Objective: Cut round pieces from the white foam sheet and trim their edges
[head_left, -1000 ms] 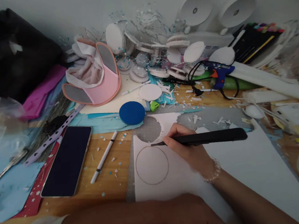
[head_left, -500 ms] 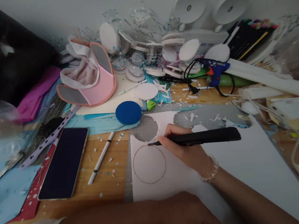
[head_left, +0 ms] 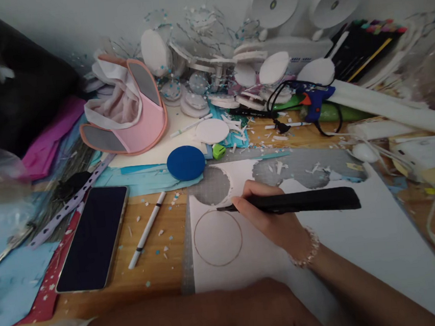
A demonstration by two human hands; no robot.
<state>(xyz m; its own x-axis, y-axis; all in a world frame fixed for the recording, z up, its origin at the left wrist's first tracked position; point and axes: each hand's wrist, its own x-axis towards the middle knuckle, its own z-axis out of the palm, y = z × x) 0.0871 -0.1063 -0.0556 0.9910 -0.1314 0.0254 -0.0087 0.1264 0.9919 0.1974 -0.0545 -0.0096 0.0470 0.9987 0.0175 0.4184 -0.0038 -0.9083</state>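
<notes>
My right hand grips a black utility knife, its handle lying nearly level and pointing right. The knife's thin tip rests at the top edge of a circle outline on a white foam sheet. Round pieces are cut from the sheet's far edge. My left forearm crosses the bottom of the view, and my left hand lies over the sheet's near part with its fingers hidden. Beyond the sheet's far left corner lies a blue disc, beside a small green sharpener-like piece.
A phone and a white pen lie to the left. A pink visor cap, white discs and a blue glue gun crowd the back. Scissors are at far left. White cables run down the right.
The knife's handle end has shifted slightly right, while its tip stays near the top of the circle. The left arm stays about where it was; the view has shifted a little.
</notes>
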